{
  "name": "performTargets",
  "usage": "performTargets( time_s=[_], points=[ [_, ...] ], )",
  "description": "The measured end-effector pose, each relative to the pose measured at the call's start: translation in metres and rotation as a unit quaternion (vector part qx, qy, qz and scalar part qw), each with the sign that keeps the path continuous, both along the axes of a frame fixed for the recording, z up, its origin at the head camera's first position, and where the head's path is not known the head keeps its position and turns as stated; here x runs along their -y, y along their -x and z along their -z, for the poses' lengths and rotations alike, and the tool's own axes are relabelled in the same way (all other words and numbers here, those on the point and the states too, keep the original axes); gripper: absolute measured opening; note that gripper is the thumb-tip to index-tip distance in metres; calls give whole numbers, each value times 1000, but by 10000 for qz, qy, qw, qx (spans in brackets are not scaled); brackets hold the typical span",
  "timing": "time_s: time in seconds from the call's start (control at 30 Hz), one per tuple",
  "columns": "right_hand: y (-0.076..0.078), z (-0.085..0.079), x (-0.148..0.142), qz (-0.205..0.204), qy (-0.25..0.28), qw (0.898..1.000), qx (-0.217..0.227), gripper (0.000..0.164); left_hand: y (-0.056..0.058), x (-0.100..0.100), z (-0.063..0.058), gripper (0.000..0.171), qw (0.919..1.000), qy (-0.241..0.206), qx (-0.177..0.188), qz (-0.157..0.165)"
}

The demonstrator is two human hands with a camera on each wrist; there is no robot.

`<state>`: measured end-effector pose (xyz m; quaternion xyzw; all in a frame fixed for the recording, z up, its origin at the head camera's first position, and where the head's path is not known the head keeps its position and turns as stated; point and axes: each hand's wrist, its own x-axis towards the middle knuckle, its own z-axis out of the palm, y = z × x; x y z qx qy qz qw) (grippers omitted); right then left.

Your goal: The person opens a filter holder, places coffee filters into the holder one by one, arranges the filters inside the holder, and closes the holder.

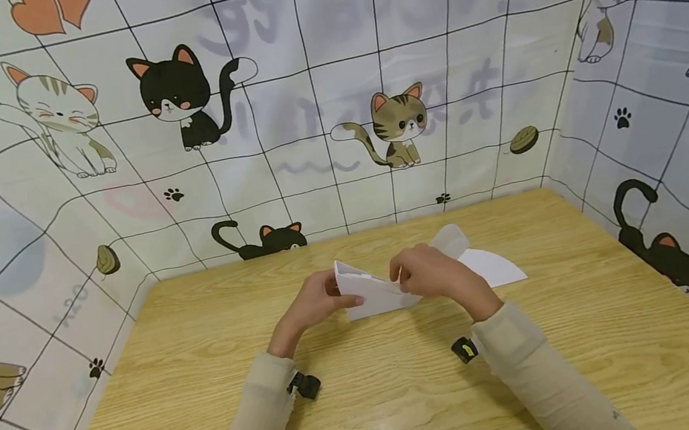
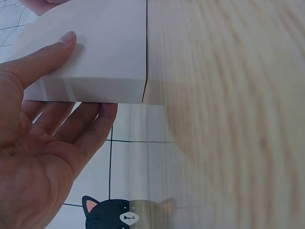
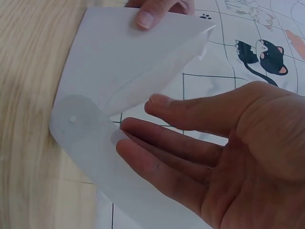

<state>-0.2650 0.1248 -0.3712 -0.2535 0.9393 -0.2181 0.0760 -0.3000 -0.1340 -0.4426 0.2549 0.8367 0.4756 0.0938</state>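
Observation:
A white wedge-shaped case (image 1: pixel 380 299) with a thick end stands on its long edge on the table. Its upper edge gapes in the right wrist view, where a translucent rounded tab (image 3: pixel 76 107) with a small white dot covers the narrow corner. My left hand (image 1: pixel 319 299) grips the thick end, thumb on the near face and fingers behind. My right hand (image 1: pixel 433 272) is at the narrow end, thumb apart from the fingers, fingertips right at the translucent strip (image 3: pixel 138 191). Beyond this hand spread a curved white piece (image 1: pixel 495 268) and a rounded translucent piece (image 1: pixel 453 239).
The wooden table (image 1: pixel 372 391) carries the case near its far edge. A cloth (image 1: pixel 326 97) printed with cats and grid lines hangs behind the table and along both sides. Dark wrist cameras (image 1: pixel 306 386) are strapped at both sleeves.

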Motion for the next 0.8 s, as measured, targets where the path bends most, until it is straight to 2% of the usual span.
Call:
performTargets(
  time_s=[0.27, 0.5, 0.8],
  points=[
    [-3, -12, -8, 17, 202, 9997, -140, 18, 0, 0, -4, 41, 9999, -1, 130, 96],
    [-5, -20, -21, 134, 363, 9990, -215, 19, -21, -2, -33, 37, 9998, -41, 72, 187],
    [-5, -28, -38, 277, 624, 9971, -323, 18, -22, -2, -32, 38, 9998, -37, 53, 208]
  ],
)
